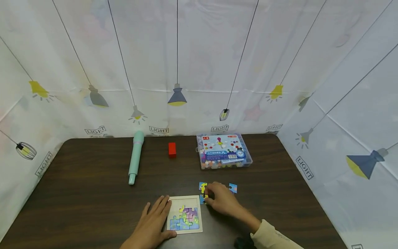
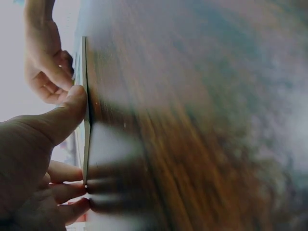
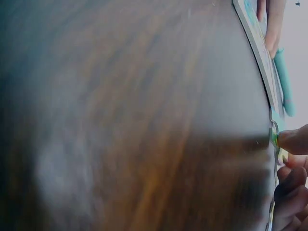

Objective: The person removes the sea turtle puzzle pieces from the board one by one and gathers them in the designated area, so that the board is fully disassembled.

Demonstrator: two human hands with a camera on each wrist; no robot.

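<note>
A square wooden puzzle tray (image 1: pixel 184 232) lies on the table, its lower part filled with joined purple, green and blue pieces (image 1: pixel 184 223). My left hand (image 1: pixel 153 221) rests along the tray's left side, fingers stretched toward the upper corner and thumb at the lower edge. In the left wrist view the thumb (image 2: pixel 67 113) lies against the tray's rim. Right of the tray, my right hand (image 1: pixel 222 199) pinches a jigsaw piece (image 3: pixel 274 137) low over the table, its fingers curled. Loose blue and yellow pieces (image 1: pixel 202 186) lie around that hand, partly hidden under it.
Farther back stand a clear plastic box of colourful beads (image 1: pixel 224 151) and a small red block (image 1: pixel 172 150). A mint-green wand-like tube (image 1: pixel 135 157) lies at the left. The dark wooden table (image 1: pixel 93 193) meets a white lamp-printed curtain (image 1: pixel 205 69) behind.
</note>
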